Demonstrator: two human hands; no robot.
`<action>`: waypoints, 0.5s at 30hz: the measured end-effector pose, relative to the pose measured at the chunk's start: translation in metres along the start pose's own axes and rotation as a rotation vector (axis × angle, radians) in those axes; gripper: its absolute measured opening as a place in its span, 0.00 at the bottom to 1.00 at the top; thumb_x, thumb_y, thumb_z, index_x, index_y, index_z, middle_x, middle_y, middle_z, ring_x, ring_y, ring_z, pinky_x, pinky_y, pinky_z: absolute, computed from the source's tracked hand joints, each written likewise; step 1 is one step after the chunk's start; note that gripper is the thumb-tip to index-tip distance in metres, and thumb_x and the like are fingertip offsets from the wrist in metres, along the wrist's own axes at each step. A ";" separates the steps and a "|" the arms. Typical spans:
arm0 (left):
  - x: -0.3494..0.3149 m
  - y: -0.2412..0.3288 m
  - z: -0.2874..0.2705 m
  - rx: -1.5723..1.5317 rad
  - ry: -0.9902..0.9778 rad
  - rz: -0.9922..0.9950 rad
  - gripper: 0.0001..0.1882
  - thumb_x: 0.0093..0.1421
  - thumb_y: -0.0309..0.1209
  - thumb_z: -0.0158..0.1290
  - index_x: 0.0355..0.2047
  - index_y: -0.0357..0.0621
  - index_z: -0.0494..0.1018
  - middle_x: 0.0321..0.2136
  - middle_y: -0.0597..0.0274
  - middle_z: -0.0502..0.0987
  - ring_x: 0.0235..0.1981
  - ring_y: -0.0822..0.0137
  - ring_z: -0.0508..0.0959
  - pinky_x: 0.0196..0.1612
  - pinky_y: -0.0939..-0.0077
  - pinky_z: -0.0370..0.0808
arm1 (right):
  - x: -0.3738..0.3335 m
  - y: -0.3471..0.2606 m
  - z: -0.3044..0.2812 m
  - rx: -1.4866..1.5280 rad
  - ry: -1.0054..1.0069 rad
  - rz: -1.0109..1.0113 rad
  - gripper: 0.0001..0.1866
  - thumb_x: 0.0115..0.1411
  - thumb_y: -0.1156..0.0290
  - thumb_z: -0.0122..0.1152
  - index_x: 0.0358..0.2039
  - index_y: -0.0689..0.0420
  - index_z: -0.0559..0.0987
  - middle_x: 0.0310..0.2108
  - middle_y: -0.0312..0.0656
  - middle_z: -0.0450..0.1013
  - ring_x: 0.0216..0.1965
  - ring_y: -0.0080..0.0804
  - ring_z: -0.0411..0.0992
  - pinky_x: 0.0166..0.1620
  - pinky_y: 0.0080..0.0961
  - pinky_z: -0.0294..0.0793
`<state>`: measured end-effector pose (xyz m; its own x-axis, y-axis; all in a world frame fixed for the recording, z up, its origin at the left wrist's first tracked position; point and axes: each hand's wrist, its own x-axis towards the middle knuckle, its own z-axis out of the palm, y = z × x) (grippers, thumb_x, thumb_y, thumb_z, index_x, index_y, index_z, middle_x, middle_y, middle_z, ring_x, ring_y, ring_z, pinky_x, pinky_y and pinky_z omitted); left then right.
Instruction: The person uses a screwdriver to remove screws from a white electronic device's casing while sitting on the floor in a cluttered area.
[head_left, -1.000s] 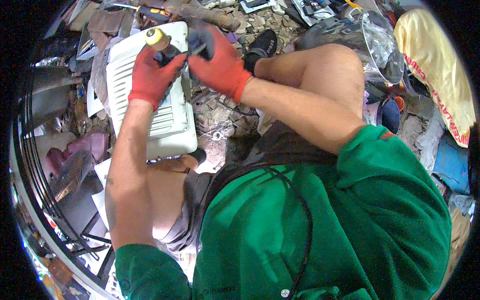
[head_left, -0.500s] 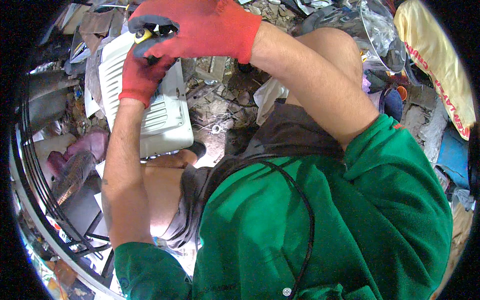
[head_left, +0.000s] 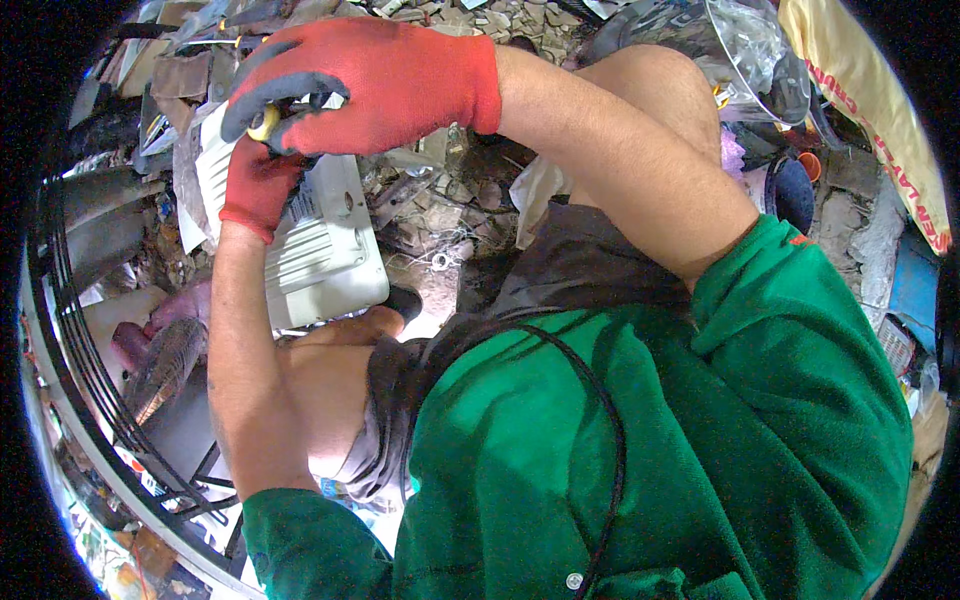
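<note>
My right hand (head_left: 365,85), in a red glove with dark grey fingertips, curls round a tool with a yellow-and-black handle (head_left: 263,122), like a screwdriver's. Only the rounded end of that handle shows; the rest is hidden in the grip. Just below it, my left hand (head_left: 258,190) in a matching glove rests over a white slatted plastic casing (head_left: 325,255). Its fingers are mostly hidden behind the right hand. The casing lies tilted by my left leg, and the spot under both hands is hidden.
Broken rubble (head_left: 440,225) covers the ground beyond the casing. At the left stands a black wire rack (head_left: 85,350). A clear plastic bag (head_left: 750,60) and a cream printed sack (head_left: 860,95) lie at the far right, with a blue object (head_left: 912,290) below them.
Both hands have shifted slightly left and down in view, the right one still round the yellow-and-black handle. The casing appears a little lower.
</note>
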<state>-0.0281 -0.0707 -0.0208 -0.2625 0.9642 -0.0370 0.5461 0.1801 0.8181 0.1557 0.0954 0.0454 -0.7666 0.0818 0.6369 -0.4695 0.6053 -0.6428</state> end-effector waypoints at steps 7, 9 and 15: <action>0.007 0.029 0.021 -0.166 0.158 -0.232 0.19 0.53 0.29 0.65 0.45 0.39 0.74 0.34 0.65 0.81 0.33 0.77 0.78 0.35 0.81 0.74 | -0.023 0.054 0.013 0.010 0.205 0.631 0.19 0.54 0.63 0.57 0.44 0.58 0.77 0.41 0.48 0.76 0.42 0.39 0.75 0.48 0.32 0.73; 0.009 0.020 0.021 -0.140 0.103 -0.243 0.24 0.53 0.29 0.64 0.50 0.41 0.72 0.39 0.64 0.80 0.38 0.75 0.77 0.42 0.78 0.74 | -0.032 0.059 0.022 0.002 0.177 0.749 0.16 0.55 0.67 0.57 0.43 0.59 0.77 0.40 0.45 0.76 0.40 0.32 0.75 0.45 0.27 0.74; 0.000 0.010 0.022 0.076 0.203 -0.020 0.17 0.51 0.29 0.63 0.41 0.40 0.75 0.31 0.63 0.81 0.31 0.70 0.80 0.36 0.75 0.76 | -0.012 -0.001 0.030 -0.208 0.244 0.129 0.19 0.55 0.64 0.57 0.46 0.57 0.76 0.40 0.45 0.76 0.40 0.34 0.75 0.43 0.30 0.74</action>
<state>-0.0056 -0.0646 -0.0252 -0.4248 0.9026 0.0700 0.5954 0.2203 0.7727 0.1526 0.0698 0.0254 -0.6747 0.3397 0.6553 -0.2571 0.7241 -0.6400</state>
